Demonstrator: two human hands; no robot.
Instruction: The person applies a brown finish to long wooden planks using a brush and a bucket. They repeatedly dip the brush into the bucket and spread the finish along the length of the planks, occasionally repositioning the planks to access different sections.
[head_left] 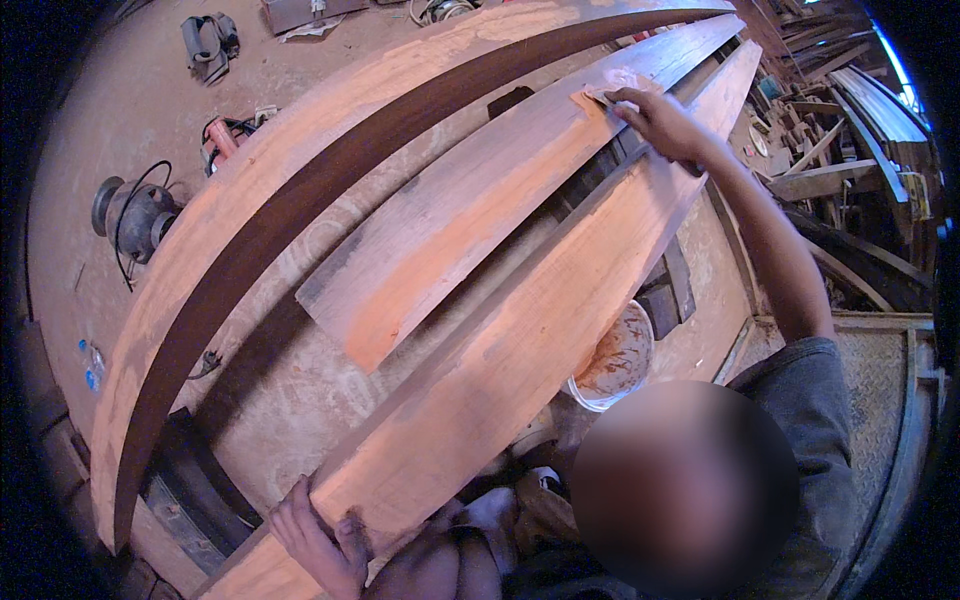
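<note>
My right hand [660, 122] reaches far up, its fingers closed on a small flat piece [592, 101] with an orange face, too small to name surely. That piece touches the upper part of the middle wooden plank [450, 225], which carries a long orange smear. A pale pinkish lump [625, 78] sits beside my fingertips. At the lower left, my left hand [318, 540] lies with fingers stretched out over the nearer tapered plank [480, 370]. A white bucket [648, 335] with orange-brown paste stuck to its inside stands under this plank's right edge.
A long curved timber [190, 270] arches along the left. Beyond it, on the dusty floor, are a round dark metal device [135, 215], a red power tool [222, 140] and a dark grey object [210, 48]. Scrap wood [840, 150] is piled at right, above a metal frame [850, 322].
</note>
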